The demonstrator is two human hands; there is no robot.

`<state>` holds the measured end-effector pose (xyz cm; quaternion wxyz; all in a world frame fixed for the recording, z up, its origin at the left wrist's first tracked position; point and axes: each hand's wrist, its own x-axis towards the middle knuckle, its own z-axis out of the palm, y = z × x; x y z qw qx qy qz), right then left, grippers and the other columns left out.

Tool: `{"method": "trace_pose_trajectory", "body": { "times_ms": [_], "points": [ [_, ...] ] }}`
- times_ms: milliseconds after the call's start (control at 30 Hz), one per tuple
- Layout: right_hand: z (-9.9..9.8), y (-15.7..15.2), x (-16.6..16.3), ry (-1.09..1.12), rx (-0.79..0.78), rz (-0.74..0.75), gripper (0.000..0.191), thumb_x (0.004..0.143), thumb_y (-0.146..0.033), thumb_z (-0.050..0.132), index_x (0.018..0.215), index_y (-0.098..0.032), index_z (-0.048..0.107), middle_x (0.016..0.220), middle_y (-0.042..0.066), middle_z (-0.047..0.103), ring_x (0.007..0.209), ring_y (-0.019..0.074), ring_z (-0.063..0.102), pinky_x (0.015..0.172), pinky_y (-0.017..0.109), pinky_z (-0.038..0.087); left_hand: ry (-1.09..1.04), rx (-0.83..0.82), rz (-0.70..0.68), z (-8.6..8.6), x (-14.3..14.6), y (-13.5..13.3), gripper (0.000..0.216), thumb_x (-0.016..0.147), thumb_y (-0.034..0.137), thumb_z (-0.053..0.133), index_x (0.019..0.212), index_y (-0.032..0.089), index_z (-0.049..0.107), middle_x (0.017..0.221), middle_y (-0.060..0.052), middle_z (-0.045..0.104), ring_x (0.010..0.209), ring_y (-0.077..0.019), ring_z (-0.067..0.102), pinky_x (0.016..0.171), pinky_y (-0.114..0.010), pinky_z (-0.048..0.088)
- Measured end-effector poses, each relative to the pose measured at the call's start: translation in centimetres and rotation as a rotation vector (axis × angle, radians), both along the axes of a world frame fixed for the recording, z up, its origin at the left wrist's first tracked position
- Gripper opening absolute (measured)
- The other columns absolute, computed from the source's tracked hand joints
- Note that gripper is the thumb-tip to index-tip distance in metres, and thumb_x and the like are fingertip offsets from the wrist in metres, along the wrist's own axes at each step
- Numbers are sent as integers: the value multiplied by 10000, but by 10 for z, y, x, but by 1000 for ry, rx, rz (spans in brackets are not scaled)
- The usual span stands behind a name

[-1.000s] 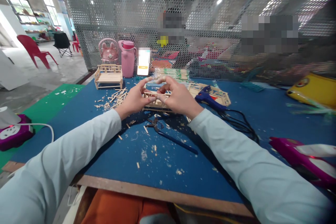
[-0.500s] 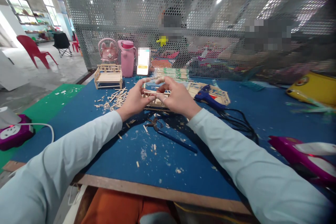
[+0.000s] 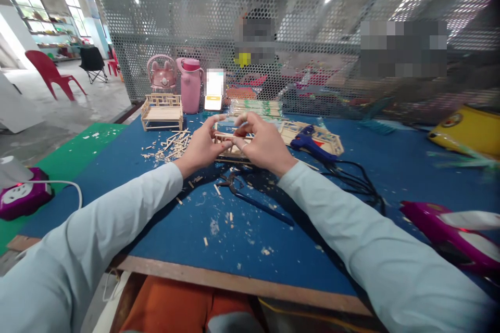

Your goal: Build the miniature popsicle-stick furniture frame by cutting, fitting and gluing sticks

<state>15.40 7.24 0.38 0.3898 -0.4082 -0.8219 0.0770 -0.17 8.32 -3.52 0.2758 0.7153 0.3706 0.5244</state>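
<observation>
Both of my hands grip a small frame built of thin wooden sticks [image 3: 234, 156], low over the blue tabletop. My left hand [image 3: 201, 145] pinches its left end between thumb and fingers. At its right end, my right hand [image 3: 263, 143] does the same, the two thumbs close together along the near top stick. My fingers cover much of the frame. Just in front lie blue-handled pliers [image 3: 258, 204]. Loose short sticks [image 3: 172, 145] are heaped left of my left hand. A blue glue gun [image 3: 312, 144] rests right of my right hand.
A finished-looking stick model [image 3: 162, 114] stands at the back left beside a pink bottle [image 3: 190, 86] and a lit phone [image 3: 213, 88]. Another stick piece [image 3: 332, 140] lies under the glue gun. Purple power strips [image 3: 29, 195] flank the table. A perforated metal screen [image 3: 175, 15] rises behind.
Almost nothing differs. Both hands keep their hold on the stick frame, with the thumbs barely shifted, and the whole view has moved very slightly.
</observation>
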Motion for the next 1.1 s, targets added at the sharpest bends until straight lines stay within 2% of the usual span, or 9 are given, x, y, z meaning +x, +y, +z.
{"method": "trace_pose_trajectory", "body": {
  "times_ms": [167, 300, 567, 733, 833, 1100],
  "points": [
    [7, 0, 9, -149, 25, 55, 253, 699, -155, 521, 947, -200, 499, 797, 33, 648, 727, 179, 599, 682, 320, 427, 9, 13, -5, 0, 0, -3, 574, 696, 174, 661, 1214, 161, 412, 855, -43, 645, 820, -165, 620, 769, -316, 483],
    [10, 1, 19, -209, 34, 52, 313, 645, -97, 491, 943, -192, 502, 828, 42, 643, 718, 179, 571, 692, 330, 427, 22, -4, 27, -1, 0, -6, 615, 687, 169, 666, 1238, 148, 393, 814, -36, 640, 820, -169, 617, 812, -340, 471],
    [6, 3, 23, -202, 22, 30, 386, 583, -68, 469, 947, -187, 522, 827, 39, 641, 733, 185, 567, 691, 328, 430, -7, -3, 18, -4, 0, -4, 675, 679, 150, 672, 1276, 151, 357, 798, -27, 637, 829, -165, 612, 855, -365, 458],
    [7, 0, 18, -219, 112, 23, 258, 649, -147, 521, 903, -185, 544, 800, 42, 644, 729, 191, 570, 711, 335, 424, -51, -12, -16, -7, 1, -1, 696, 680, 163, 681, 1292, 169, 349, 808, -26, 636, 819, -165, 617, 830, -358, 475],
    [5, -2, 12, -222, 150, 24, 256, 671, -159, 535, 925, -181, 553, 819, 50, 656, 747, 198, 585, 718, 332, 421, -66, -28, -13, -7, 1, 0, 690, 680, 170, 681, 1290, 170, 358, 812, -28, 634, 801, -166, 620, 796, -351, 489],
    [1, -3, -1, -86, 49, 1, 276, 708, -168, 542, 983, -195, 554, 807, 33, 668, 763, 185, 623, 705, 312, 438, -50, -26, 7, -4, 2, 1, 666, 673, 164, 682, 1271, 174, 388, 778, -21, 634, 749, -159, 619, 764, -340, 496]
  ]
}}
